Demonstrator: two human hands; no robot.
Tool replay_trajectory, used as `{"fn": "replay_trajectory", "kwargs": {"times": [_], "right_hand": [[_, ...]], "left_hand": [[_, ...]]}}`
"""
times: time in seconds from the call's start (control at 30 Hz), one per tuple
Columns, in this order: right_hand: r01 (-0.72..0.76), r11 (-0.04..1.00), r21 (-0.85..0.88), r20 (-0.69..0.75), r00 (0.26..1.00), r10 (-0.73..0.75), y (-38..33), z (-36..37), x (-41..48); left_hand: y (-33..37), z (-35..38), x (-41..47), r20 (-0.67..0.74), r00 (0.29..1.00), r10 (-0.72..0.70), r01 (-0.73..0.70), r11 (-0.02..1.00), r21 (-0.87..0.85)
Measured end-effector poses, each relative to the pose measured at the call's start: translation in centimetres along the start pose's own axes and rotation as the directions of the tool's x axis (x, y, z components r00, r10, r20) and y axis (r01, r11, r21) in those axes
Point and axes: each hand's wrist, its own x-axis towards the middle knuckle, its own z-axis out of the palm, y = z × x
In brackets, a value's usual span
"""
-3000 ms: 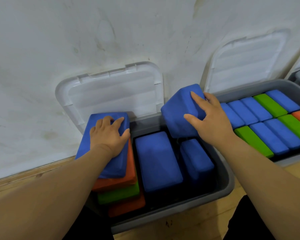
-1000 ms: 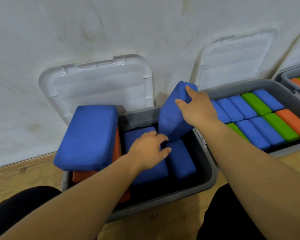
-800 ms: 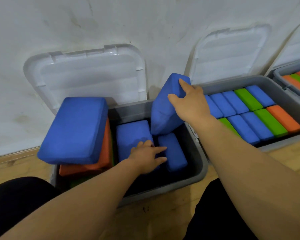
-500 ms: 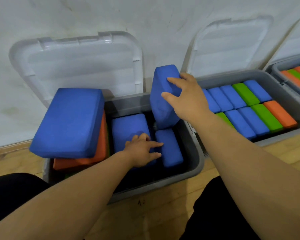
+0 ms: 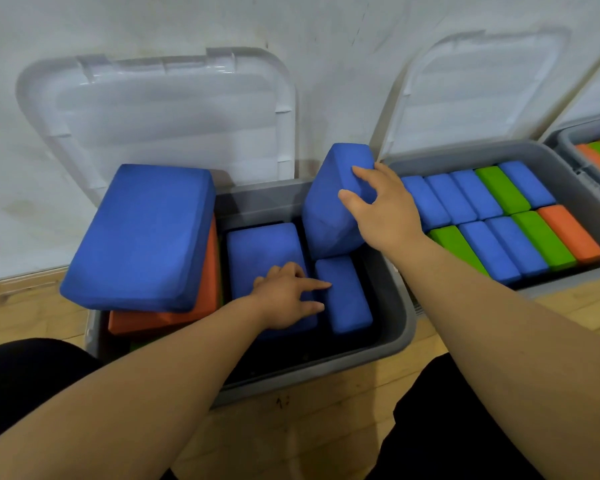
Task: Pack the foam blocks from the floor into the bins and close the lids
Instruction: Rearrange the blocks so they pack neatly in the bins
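On the head camera, my right hand grips the blue rectangular foam block at the far right corner of the grey plastic bin, thumb on its face and fingers over its top. Its long axis stands steep, with the lower end inside the bin. My left hand is nearer me, fingers loose and forefinger out, resting on the flat blue foam block.

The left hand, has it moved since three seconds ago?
Yes. The left hand left the big blue block on the left stack and moved right, into the grey bin, onto the flat blue block.
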Motion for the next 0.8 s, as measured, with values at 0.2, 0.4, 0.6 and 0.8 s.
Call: {"fn": "replay_trajectory", "kwargs": {"times": [0.2,0.4,0.6,0.8], "right_hand": [[0.059,0.988,-0.145,0.071,0.996,-0.049,-0.8,0.6,-0.5],[0.164,0.901,-0.401,0.179,0.979,-0.098,-3.0,-0.6,1.0],[0.149,0.893,-0.424,0.363,0.932,0.017,0.4,3.9,1.6],[0.101,0.936,-0.337,0.368,0.929,0.032,2.0,7.1,3.0]], "left_hand": [[-1.2,-0.2,-0.2,-0.181,0.964,-0.194,0.22,0.965,0.142],[-2.3,-0.7,-0.3,-0.107,0.951,-0.29,0.302,0.944,0.133],[-3.0,-1.8,-0.4,-0.088,0.954,-0.288,0.298,0.942,0.151],[-3.0,-1.4,0.2,0.014,0.948,-0.317,0.314,0.943,0.11]]}}
